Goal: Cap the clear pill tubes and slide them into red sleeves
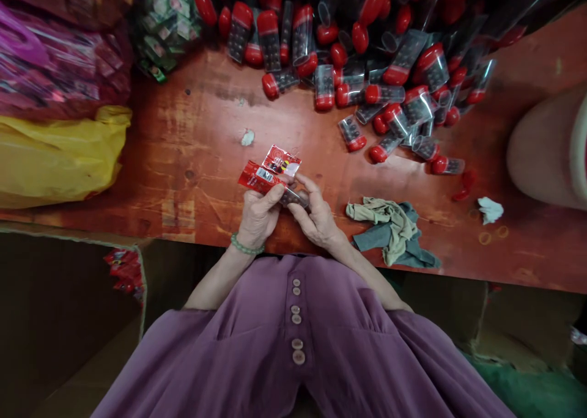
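My left hand (257, 215) is closed around red printed packets (262, 177) and the end of a small clear tube (293, 197), held just above the near edge of the red-brown table (183, 161). A red and white card (280, 161) sticks up from the bundle. My right hand (316, 213) pinches the same clear tube from the right, fingers curled on it. A green bead bracelet (246, 247) circles my left wrist.
A heap of clear tubes with red caps (389, 57) covers the far right of the table. A crumpled grey-green cloth (394, 228) lies right of my hands. Yellow (55, 158) and pink bags (50, 63) sit left; a pale round container (550, 149) stands at the right edge.
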Available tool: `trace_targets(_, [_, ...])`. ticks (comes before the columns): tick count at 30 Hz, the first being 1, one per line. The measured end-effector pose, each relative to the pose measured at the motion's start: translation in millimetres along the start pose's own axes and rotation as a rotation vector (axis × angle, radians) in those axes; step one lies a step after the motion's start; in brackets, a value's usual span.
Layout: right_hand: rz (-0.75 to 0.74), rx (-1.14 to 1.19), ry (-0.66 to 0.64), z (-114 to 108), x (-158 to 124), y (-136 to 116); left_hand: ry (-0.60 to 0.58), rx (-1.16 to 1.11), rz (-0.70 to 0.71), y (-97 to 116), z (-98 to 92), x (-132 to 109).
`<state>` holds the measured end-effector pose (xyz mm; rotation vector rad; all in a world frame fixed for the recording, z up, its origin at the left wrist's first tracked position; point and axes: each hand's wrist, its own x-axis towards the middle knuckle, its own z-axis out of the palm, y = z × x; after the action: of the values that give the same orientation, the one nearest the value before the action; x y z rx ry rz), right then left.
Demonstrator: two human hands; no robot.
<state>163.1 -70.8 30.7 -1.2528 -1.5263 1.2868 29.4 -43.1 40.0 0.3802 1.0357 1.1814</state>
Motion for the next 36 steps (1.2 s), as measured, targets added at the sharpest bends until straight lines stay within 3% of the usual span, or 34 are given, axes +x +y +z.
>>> trace_targets(3, [0.022,0.063,0.002,2,1,0,-0.018,0.01,-0.008,2,1.2,1])
trace_targets(8, [0.15,0.404,-0.021,12,8,3,-0.046,0.068,-0.027,3,6.2,-1])
trace_targets(15, [0.174,0.471,0.044,20,15,4,-0.054,0.003,0.011,1,-2.0,1])
trace_targets(22, [0.193,0.401,-0.067,10,13,2,0.03,0.054,0.017,2,-6.6,6])
trace_targets(28, [0.078,0.143,0.037,9,8,3,0.011,0.019,0.046,-4,-5.6,3])
trace_targets(32, [0.085,0.172,-0.038,10,11,2,-0.066,0.023,0.062,1,-8.7,2])
trace_targets(36, [0.087,0.179,-0.128,9,12,-2,-0.031,0.048,0.108,7,-10.6,3])
